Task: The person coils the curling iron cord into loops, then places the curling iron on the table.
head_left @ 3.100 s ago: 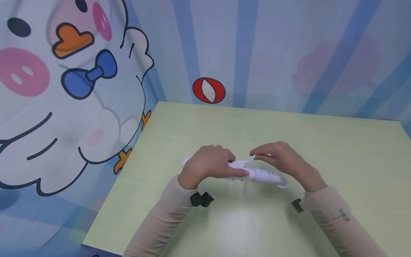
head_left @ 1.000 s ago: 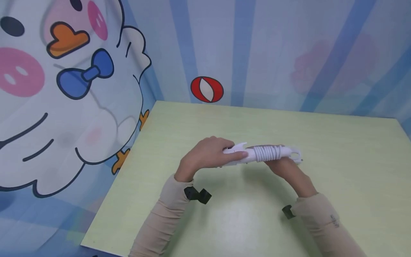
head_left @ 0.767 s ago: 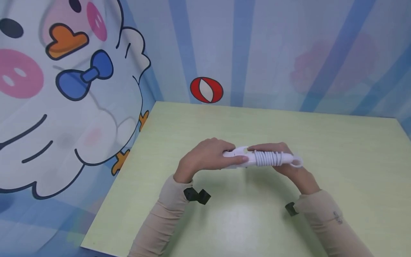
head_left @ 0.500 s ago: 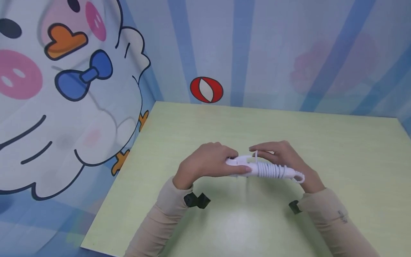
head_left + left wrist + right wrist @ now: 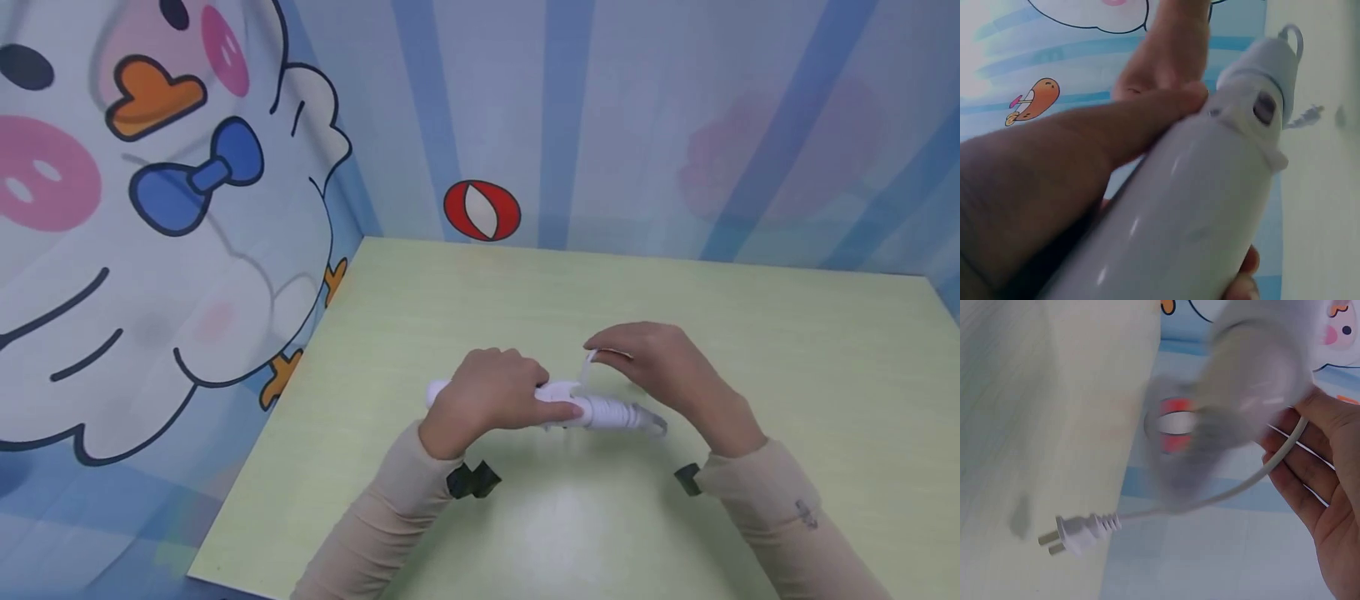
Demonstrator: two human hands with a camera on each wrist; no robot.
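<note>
My left hand point(image 5: 491, 392) grips the body of a white tube-shaped electric appliance point(image 5: 557, 390), thumb along its near side, and holds it above the table. In the left wrist view the smooth white body point(image 5: 1191, 200) shows a dark oval spot close to its narrower end. Several turns of white power cord point(image 5: 611, 412) lie round the right part. On the far side, my right hand point(image 5: 660, 367) pinches the free cord between thumb and fingers. The right wrist view shows this cord point(image 5: 1282, 450) running to a dangling two-pin plug point(image 5: 1080, 534); the appliance is blurred there.
The pale green table point(image 5: 787, 358) spreads beneath both hands. A blue striped wall point(image 5: 637, 125) rises behind it, with a printed red and white ball point(image 5: 482, 210). A large cartoon bird point(image 5: 225, 267) covers the left wall. Each wrist wears a small dark camera point(image 5: 472, 481).
My right hand has passed from beneath the appliance up to its far side, taking the cord round it. The appliance has dropped slightly, and its right end now tilts down.
</note>
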